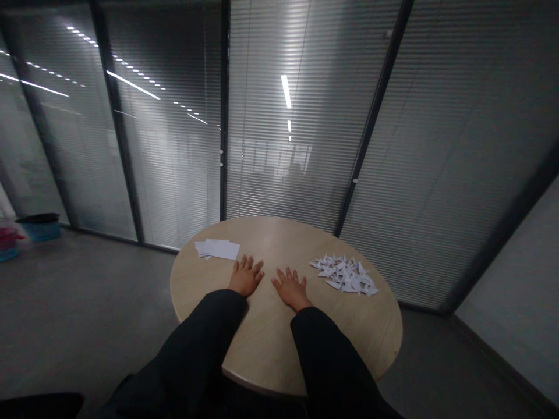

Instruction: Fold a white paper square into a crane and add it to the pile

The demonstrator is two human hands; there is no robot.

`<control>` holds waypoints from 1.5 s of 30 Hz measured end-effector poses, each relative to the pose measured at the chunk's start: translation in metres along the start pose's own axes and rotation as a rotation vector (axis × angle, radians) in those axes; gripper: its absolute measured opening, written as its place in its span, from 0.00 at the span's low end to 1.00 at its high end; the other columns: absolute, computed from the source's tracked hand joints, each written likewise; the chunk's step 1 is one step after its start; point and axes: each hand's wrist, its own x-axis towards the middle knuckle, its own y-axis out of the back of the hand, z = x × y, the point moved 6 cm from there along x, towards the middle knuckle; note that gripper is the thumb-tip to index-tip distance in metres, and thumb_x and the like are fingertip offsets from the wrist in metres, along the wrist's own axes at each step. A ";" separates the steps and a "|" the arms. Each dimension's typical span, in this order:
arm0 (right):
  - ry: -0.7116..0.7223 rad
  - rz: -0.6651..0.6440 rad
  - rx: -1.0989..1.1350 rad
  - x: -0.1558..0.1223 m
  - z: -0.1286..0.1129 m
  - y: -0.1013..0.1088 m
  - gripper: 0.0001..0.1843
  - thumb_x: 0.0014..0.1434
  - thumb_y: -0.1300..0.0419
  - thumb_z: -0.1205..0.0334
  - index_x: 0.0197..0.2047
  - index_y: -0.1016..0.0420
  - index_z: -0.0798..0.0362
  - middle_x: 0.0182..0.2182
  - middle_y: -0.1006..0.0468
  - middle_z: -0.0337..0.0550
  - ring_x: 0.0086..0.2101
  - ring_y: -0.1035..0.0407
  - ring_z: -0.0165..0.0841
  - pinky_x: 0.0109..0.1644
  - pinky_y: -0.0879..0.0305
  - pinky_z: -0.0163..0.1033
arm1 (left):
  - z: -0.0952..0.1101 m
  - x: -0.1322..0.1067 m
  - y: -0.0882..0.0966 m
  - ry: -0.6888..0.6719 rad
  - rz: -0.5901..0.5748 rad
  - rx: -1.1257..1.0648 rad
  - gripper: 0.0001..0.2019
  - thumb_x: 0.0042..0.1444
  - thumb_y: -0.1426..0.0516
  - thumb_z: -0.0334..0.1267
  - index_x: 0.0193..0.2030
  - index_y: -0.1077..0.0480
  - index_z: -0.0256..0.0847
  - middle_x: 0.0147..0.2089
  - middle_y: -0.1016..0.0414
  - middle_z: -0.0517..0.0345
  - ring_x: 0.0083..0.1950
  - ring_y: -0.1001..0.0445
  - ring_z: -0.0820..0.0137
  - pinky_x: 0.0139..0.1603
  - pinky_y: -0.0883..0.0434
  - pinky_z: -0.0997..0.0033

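My left hand (246,276) lies palm down on the round wooden table (275,238), fingers spread and nothing held. Just beyond its fingertips, to the left, rests a small stack of white paper sheets (222,249). My right hand (292,288) is also flat on the tabletop with its fingers apart, a short gap from the left one. To the right of it spreads a pile of folded white paper pieces (347,274), pointed like little paper cranes. Neither hand touches the paper.
Glass partitions with blinds (288,174) stand right behind the table. On the floor at the far left are a blue bin with a dark rim (43,228) and a blurry pink and blue item (9,241). A white wall (515,291) is on the right.
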 end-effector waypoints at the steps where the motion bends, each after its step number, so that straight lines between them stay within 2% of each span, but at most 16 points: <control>1: -0.002 -0.005 -0.001 0.000 0.000 0.000 0.32 0.63 0.66 0.43 0.67 0.57 0.44 0.67 0.60 0.50 0.64 0.65 0.49 0.60 0.70 0.63 | -0.006 0.001 0.002 0.041 0.034 0.017 0.26 0.62 0.62 0.52 0.65 0.46 0.51 0.68 0.49 0.52 0.70 0.59 0.55 0.64 0.56 0.48; 4: -0.005 -0.022 -0.003 0.000 0.001 0.000 0.32 0.63 0.66 0.42 0.67 0.58 0.44 0.67 0.61 0.49 0.65 0.66 0.48 0.61 0.70 0.62 | -0.024 0.001 0.010 0.158 0.147 0.079 0.27 0.62 0.61 0.51 0.65 0.45 0.47 0.68 0.49 0.48 0.70 0.59 0.54 0.65 0.59 0.50; 7: -0.007 -0.026 -0.002 0.000 0.002 -0.001 0.32 0.63 0.66 0.42 0.67 0.58 0.43 0.67 0.60 0.49 0.65 0.66 0.48 0.61 0.70 0.62 | -0.040 0.000 0.014 0.238 0.195 0.130 0.27 0.62 0.61 0.51 0.65 0.45 0.44 0.67 0.47 0.45 0.70 0.59 0.53 0.65 0.61 0.49; 15: -0.006 -0.029 -0.005 -0.001 0.003 -0.001 0.32 0.63 0.66 0.43 0.67 0.58 0.44 0.68 0.61 0.48 0.65 0.67 0.47 0.61 0.70 0.62 | -0.065 -0.001 0.008 0.319 0.142 0.157 0.27 0.61 0.60 0.52 0.63 0.42 0.47 0.66 0.45 0.44 0.69 0.56 0.51 0.63 0.61 0.44; 28: -0.006 -0.033 -0.009 0.000 0.004 -0.002 0.32 0.63 0.66 0.43 0.67 0.58 0.44 0.68 0.61 0.48 0.65 0.67 0.48 0.61 0.71 0.62 | -0.068 0.000 0.003 0.339 0.045 0.135 0.27 0.61 0.62 0.52 0.62 0.40 0.46 0.65 0.42 0.44 0.68 0.52 0.50 0.62 0.60 0.42; 38: 0.002 -0.016 0.013 0.002 0.005 -0.004 0.32 0.63 0.65 0.43 0.67 0.57 0.44 0.67 0.60 0.50 0.65 0.65 0.48 0.61 0.70 0.62 | -0.071 0.001 0.001 0.342 0.093 0.119 0.29 0.62 0.62 0.50 0.62 0.39 0.37 0.64 0.41 0.45 0.67 0.50 0.49 0.63 0.59 0.42; 45: -0.004 -0.011 0.027 0.003 0.005 -0.003 0.32 0.63 0.64 0.43 0.67 0.56 0.44 0.67 0.59 0.50 0.64 0.65 0.49 0.61 0.70 0.62 | -0.068 -0.001 0.009 0.342 0.167 0.072 0.26 0.62 0.61 0.48 0.61 0.38 0.38 0.66 0.44 0.48 0.68 0.55 0.50 0.64 0.61 0.42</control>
